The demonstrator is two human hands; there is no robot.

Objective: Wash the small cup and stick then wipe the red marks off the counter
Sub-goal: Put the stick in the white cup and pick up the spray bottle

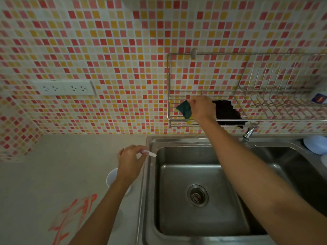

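My left hand (130,160) is closed around a short white stick (150,153) whose tip juts toward the sink's left rim. Under my left wrist a small white cup (111,177) stands on the counter, partly hidden. My right hand (201,107) reaches up into the wire wall rack (168,76) and grips a green and yellow sponge (184,110). Red marks (76,214) are smeared over the grey counter at the lower left.
A steel double sink (177,218) with a drain (197,195) fills the lower right; its tap (248,133) sits at the back. A dark scrubber (227,112) lies in the rack. A white bowl (315,145) rests at far right. A double socket (64,88) is on the tiled wall.
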